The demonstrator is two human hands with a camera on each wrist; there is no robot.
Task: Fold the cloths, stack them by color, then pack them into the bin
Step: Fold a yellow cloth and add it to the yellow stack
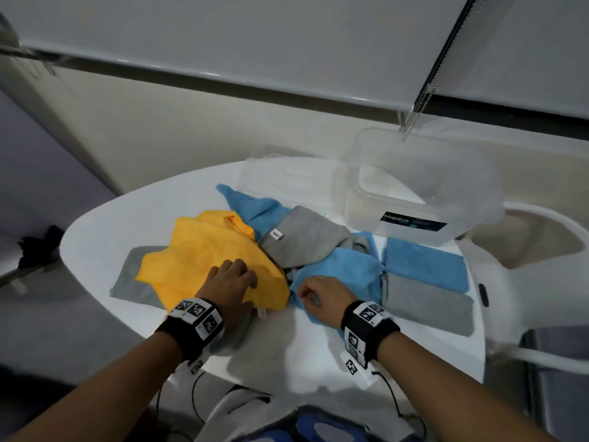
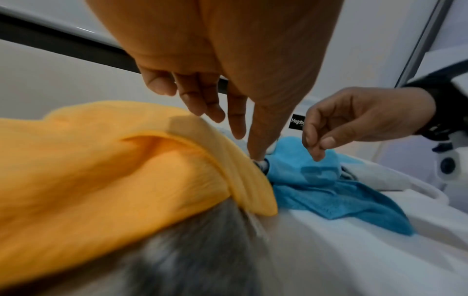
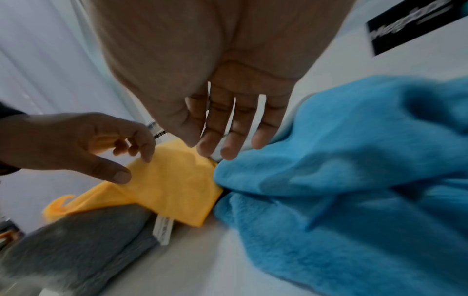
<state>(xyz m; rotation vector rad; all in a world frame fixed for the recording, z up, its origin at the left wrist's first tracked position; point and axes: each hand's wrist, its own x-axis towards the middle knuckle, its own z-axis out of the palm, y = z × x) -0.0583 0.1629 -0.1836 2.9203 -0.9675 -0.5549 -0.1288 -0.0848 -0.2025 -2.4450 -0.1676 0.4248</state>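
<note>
Now left hand (image 1: 230, 283) over yellow cloth (image 1: 204, 266) edge; right hand (image 1: 322, 296) beside, apart

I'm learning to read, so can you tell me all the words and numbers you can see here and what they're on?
"Megabox": black label on the clear bin; the smaller print beneath it is too small to read.
Small white tag on the crumpled grey cloth: has dark marks, too small to read.
White tag by the yellow cloth: blurred, unreadable.
Wristbands: black-and-white square patterns only, no words.
</note>
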